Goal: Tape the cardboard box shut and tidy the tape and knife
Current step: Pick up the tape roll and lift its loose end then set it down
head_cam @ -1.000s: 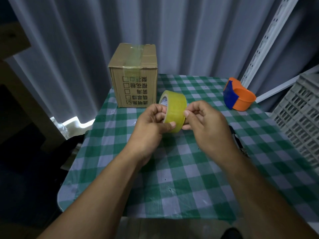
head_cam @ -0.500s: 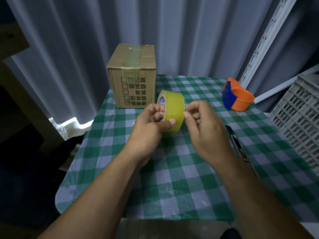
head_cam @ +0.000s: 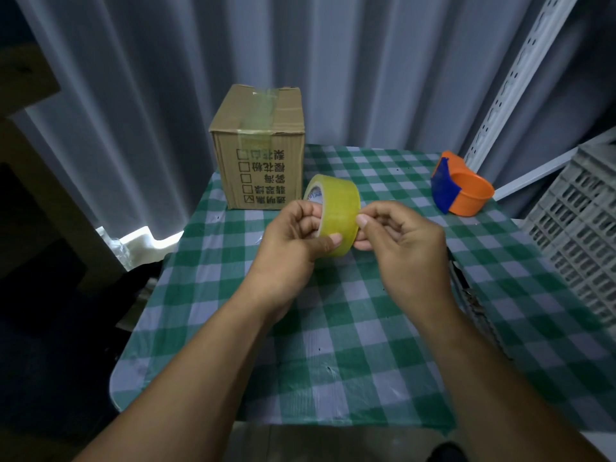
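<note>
A brown cardboard box (head_cam: 263,141) stands at the table's far left corner, its flaps closed and a strip of clear tape running over its top seam. I hold a yellowish roll of clear tape (head_cam: 336,208) above the middle of the table. My left hand (head_cam: 296,241) grips the roll, fingers through its core and thumb on its outer face. My right hand (head_cam: 400,238) touches the roll's right side, thumb and forefinger pinched at its surface. A dark knife (head_cam: 466,295) lies on the cloth to the right, partly hidden by my right forearm.
The table (head_cam: 333,345) wears a green-and-white checked cloth. An orange and blue tape dispenser (head_cam: 461,190) sits at the far right. A grey plastic crate (head_cam: 583,235) stands off the right edge, beside a white slotted rack post (head_cam: 506,81). Grey curtains hang behind.
The roll and both hands stay nearly in place. My right thumb and forefinger have shifted slightly along the roll's right edge.
</note>
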